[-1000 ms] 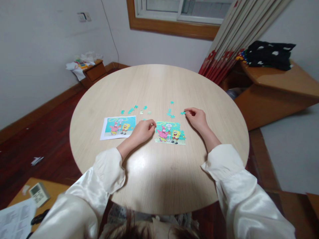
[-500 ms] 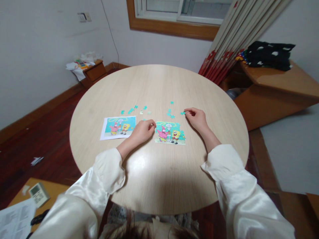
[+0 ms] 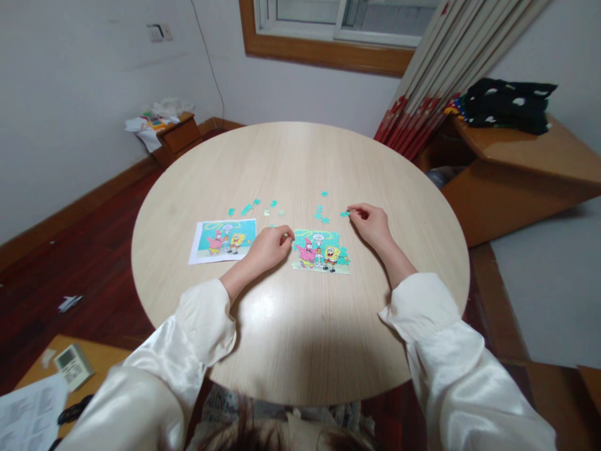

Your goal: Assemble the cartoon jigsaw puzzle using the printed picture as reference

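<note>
A partly assembled cartoon puzzle (image 3: 322,252) lies flat on the round wooden table (image 3: 300,351), its upper right edge uneven. My left hand (image 3: 271,247) rests at the puzzle's left edge with fingers curled together; anything between them is too small to make out. To the upper right of the puzzle, my right hand (image 3: 372,224) pinches at a teal puzzle piece (image 3: 345,214). Several loose teal pieces (image 3: 322,218) lie above the puzzle, and more loose pieces (image 3: 246,209) are above a printed reference picture (image 3: 224,239), which is left of my left hand.
Around the table stand a wooden cabinet (image 3: 526,181) with a black cloth (image 3: 509,105) at the right and a small drawer unit (image 3: 181,134) at the back left. A remote-like device (image 3: 74,368) and papers (image 3: 32,410) lie on a surface at the lower left.
</note>
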`<state>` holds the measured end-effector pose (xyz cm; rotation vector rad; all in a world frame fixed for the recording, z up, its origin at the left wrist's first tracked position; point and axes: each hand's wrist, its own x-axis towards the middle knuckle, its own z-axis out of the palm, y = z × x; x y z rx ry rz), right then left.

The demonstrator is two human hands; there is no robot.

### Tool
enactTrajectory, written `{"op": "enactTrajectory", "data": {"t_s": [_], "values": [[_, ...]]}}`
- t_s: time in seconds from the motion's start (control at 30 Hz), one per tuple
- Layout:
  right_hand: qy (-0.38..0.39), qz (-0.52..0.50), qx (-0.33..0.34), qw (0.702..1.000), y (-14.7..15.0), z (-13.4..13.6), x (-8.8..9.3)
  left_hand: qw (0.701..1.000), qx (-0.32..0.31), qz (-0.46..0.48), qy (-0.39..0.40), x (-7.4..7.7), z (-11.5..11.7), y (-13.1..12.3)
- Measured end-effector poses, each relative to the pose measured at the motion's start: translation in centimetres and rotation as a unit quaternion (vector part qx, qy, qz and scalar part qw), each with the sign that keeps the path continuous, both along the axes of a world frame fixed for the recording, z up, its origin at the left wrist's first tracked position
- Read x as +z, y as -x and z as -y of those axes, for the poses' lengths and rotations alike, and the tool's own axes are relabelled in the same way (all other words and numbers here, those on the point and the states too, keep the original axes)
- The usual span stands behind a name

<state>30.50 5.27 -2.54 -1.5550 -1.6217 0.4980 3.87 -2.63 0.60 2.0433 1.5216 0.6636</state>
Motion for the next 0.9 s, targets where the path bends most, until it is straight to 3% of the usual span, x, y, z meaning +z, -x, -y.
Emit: {"op": "enactTrajectory", "data": {"t_s": [0.9], "values": [[-0.007,-0.010,0.002,1.000,-0.11,-0.21,-0.30,1.000,0.000,-0.001,-0.009,-0.18,-0.09,0.00]]}}
